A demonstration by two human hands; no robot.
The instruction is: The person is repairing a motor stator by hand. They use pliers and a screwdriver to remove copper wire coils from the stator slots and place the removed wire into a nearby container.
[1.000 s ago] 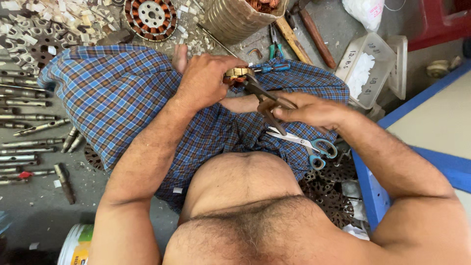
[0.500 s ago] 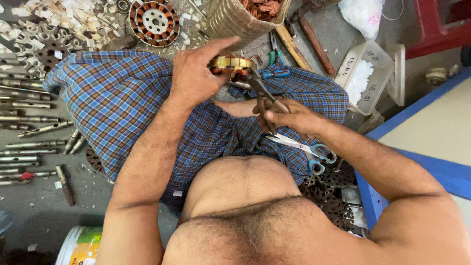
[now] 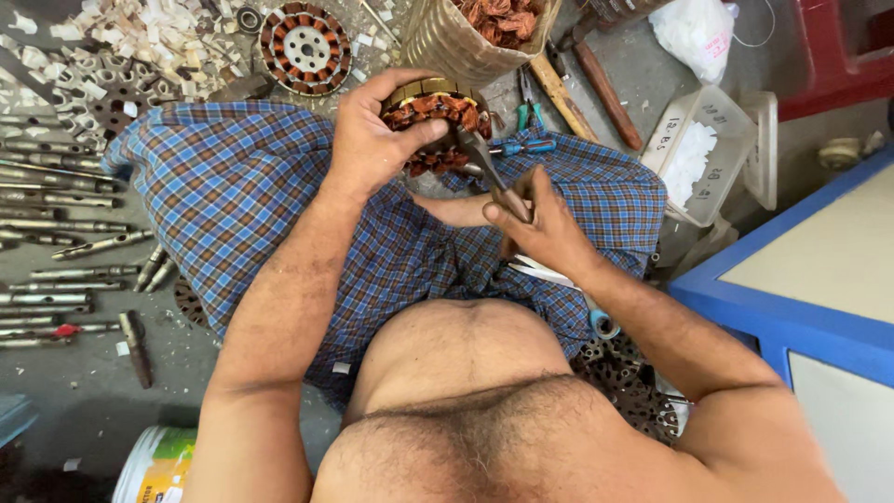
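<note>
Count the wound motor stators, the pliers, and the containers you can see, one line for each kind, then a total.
Wound stators: 2, one in the left hand at, one on the floor
Pliers: 2, and
Containers: 3, basket, plastic box, bucket
Total: 7

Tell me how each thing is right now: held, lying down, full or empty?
Copper-wound stator: held up in the left hand.
Pliers: gripped by the right hand, nose at the stator.
Woven basket: holding copper scrap.
Scissors: lying on the lap.
Second stator: flat on the floor.
</note>
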